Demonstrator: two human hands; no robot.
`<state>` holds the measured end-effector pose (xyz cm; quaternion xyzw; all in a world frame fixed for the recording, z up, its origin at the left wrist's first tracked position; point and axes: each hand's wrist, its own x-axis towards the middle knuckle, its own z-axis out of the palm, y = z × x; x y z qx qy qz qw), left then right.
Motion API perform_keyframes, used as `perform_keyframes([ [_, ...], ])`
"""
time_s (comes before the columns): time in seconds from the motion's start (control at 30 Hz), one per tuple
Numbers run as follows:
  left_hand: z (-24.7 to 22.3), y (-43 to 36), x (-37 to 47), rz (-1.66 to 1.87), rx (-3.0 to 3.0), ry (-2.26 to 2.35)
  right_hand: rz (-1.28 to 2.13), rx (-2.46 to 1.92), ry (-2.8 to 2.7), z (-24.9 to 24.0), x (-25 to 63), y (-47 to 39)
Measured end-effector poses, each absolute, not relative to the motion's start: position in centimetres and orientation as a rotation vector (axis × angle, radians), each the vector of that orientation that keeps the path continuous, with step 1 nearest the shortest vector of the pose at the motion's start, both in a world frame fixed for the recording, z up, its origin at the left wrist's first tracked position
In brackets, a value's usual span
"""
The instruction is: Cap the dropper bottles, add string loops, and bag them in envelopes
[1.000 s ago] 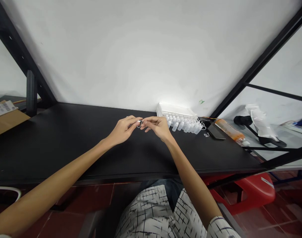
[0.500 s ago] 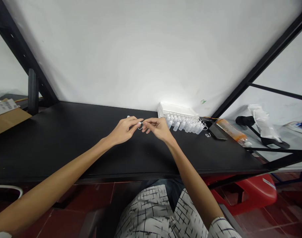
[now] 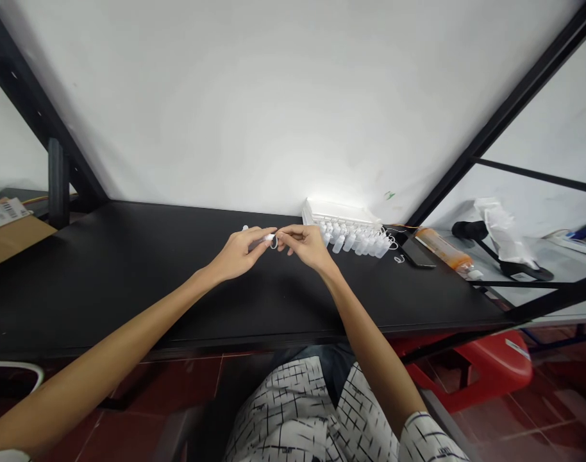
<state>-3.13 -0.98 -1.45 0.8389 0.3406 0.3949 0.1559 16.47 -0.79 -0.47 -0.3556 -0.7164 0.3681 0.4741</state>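
Note:
Over the black table [image 3: 129,276], my left hand [image 3: 242,252] pinches a small white bottle [image 3: 268,237] by its top; part of the bottle is hidden by the fingers. My right hand [image 3: 305,245] is closed on a thin white loop [image 3: 274,243] beside the bottle's tip. The fingertips of both hands nearly touch. To the right of my right hand, several small translucent bottles [image 3: 351,241] with white loops lie in a row against a stack of white packets [image 3: 341,210].
A loose white loop [image 3: 399,259], a dark phone [image 3: 418,253] and an orange-labelled plastic bottle [image 3: 444,250] lie at the right. A cardboard box [image 3: 16,240] is at the far left. Black frame bars rise on both sides. A red stool [image 3: 495,369] stands below right.
The small white bottle's tip shows more between my fingers, and the loop has shifted slightly. The whole view has moved a little; both hands stay together.

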Motion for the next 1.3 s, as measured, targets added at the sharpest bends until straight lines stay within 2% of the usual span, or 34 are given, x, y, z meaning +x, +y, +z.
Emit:
perform_keyframes([
  [0.2, -0.9, -1.2, -3.5, 1.221, 2.401, 0.992, 0.688, -0.982, -1.625, 0.8, 18.2, -0.8],
  [0.4, -0.5, 0.7, -6.0, 1.332, 2.411, 1.278, -0.146, -1.348, -1.821, 1.6, 22.8, 0.1],
  [0.57, -1.9, 2.5, -7.3, 1.145, 2.450, 1.461, -0.490, -1.587, -1.964, 1.4, 24.8, 0.9],
  [0.77, -3.4, 3.4, -7.1, 1.051, 2.357, 1.439, -0.584, -1.636, -2.084, 0.5, 24.9, 1.7],
  [1.0, -4.6, 4.5, -6.7, 1.123, 2.159, 1.400, -0.533, -1.600, -2.093, 0.3, 25.1, 1.9],
  [1.17, -4.4, 4.3, -6.2, 1.249, 2.116, 1.373, -0.661, -1.476, -1.925, 1.2, 23.0, 0.2],
  [1.3, -3.2, 3.3, -5.9, 1.369, 2.098, 1.325, -0.566, -1.772, -1.990, 0.7, 18.9, -1.3],
])
